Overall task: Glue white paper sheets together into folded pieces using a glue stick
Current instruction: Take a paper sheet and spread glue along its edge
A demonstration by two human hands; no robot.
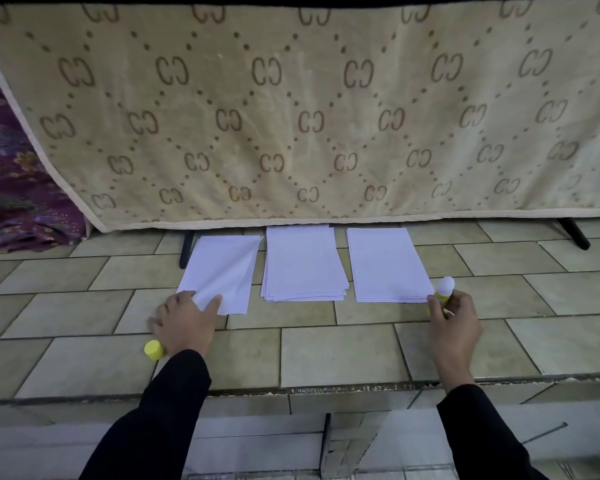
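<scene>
Now, right hand point(454, 327) round glue stick point(444, 287)

Dim even light, soft focus, wide-angle bending at edges
</scene>
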